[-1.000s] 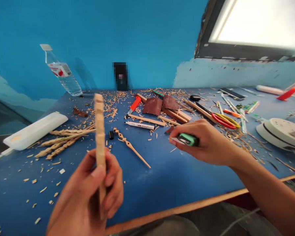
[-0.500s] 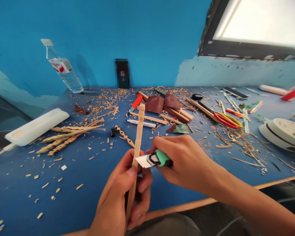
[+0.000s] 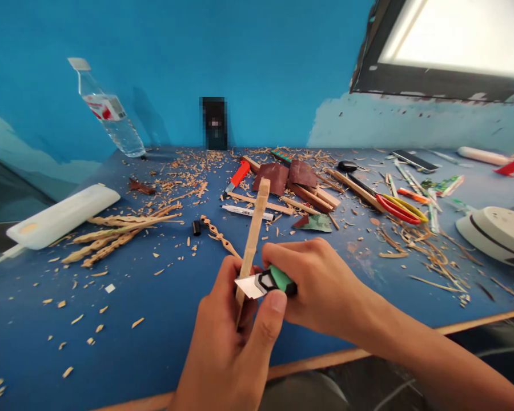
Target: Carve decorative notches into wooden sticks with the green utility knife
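My left hand [image 3: 231,337] is closed round the lower end of a thin wooden stick [image 3: 256,222] that stands nearly upright, leaning right. Its thumb presses against the back of a utility knife [image 3: 265,282]. My right hand [image 3: 321,285] grips the knife's green handle. The bare blade tip rests against the stick just above my left fingers. Both hands hover over the front of the blue table [image 3: 163,319].
Wood shavings lie all over the table. Carved wooden sticks [image 3: 120,231], a white case [image 3: 62,214], a water bottle [image 3: 109,114], a marker [image 3: 246,212], sandpaper sheets [image 3: 285,174], red-and-yellow scissors [image 3: 394,208] and a white round device [image 3: 497,231] lie around. The wooden table edge [image 3: 475,325] runs at front right.
The right hand brought the knife from the table's middle to the stick. The left hand carried the stick rightward and lower, and its thumb now presses on the knife's back.
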`<state>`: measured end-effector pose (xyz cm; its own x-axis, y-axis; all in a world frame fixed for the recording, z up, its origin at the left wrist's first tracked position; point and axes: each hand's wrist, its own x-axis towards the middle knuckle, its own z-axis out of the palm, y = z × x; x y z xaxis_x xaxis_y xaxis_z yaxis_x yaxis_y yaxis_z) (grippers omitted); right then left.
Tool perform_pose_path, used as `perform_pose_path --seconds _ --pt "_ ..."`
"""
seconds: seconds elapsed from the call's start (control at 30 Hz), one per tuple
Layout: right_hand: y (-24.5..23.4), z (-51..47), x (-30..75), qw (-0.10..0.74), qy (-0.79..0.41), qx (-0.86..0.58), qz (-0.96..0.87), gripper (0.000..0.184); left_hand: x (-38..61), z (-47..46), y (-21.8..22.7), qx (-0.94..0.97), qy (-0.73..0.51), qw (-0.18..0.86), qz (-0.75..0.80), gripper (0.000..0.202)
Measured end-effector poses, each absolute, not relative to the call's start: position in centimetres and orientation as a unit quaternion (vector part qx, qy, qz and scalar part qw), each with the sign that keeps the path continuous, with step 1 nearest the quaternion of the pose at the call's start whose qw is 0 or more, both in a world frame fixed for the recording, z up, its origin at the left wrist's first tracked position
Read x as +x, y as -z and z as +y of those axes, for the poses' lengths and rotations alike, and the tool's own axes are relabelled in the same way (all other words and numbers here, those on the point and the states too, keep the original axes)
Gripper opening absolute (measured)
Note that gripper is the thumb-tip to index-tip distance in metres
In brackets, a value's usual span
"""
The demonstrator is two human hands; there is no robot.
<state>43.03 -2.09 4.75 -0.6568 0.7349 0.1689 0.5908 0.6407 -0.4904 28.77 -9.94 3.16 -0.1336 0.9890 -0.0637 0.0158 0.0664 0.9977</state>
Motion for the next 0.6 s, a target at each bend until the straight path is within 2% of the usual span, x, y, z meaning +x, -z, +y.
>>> perform_pose_path --seconds 0.33,0.6 --pt "-4.6 -2.5 42.8 0.173 -0.204 -0.395 -0.879 0.006 28.5 -9.6 -3.0 0.521 -0.482 0.406 0.576 0.032" --pt "-4.3 -0.6 41.3 0.113 -0.045 -0.517 -0.847 0.013 28.7 -6.9 -2.6 0.515 -0.474 0.352 0.622 0.037"
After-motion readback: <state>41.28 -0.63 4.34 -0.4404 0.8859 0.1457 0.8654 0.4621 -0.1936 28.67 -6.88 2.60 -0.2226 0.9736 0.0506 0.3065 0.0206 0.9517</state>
